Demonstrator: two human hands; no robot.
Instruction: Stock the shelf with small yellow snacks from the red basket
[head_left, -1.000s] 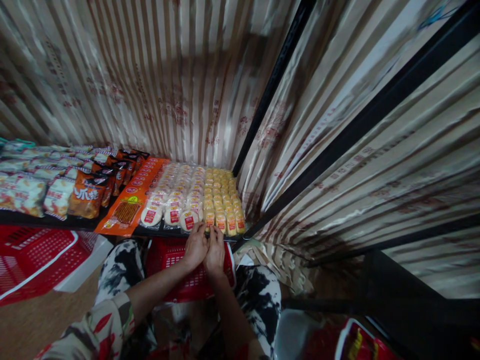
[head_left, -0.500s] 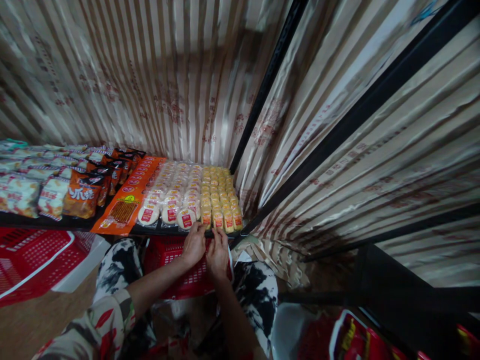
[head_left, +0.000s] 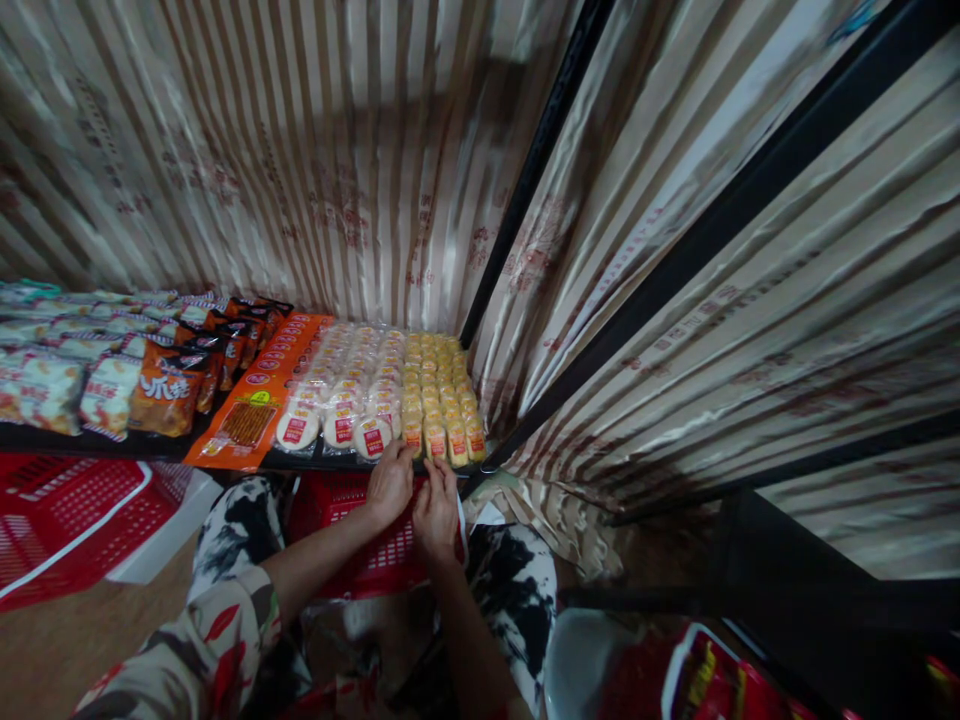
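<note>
My left hand [head_left: 390, 484] and my right hand [head_left: 436, 510] are side by side at the front edge of a low black shelf [head_left: 315, 463]. Their fingertips touch the front packets of the yellow snack rows [head_left: 439, 390]. Rows of round white cakes with red labels [head_left: 345, 385] lie just left of those. The fingers are curled over the packets' front edge; whether either hand grips a packet is hidden. A red basket [head_left: 360, 540] sits on my lap under both hands.
Orange flat packs [head_left: 262, 395] and bagged snacks [head_left: 112, 370] fill the shelf's left part. Striped paper [head_left: 337, 170] covers the walls behind black frame posts [head_left: 540, 170]. Another red basket [head_left: 67, 510] lies on the floor at left. Red packets [head_left: 712, 680] lie at bottom right.
Both hands have crept slightly up and right along the shelf edge and parted a little. The view shifted slightly.
</note>
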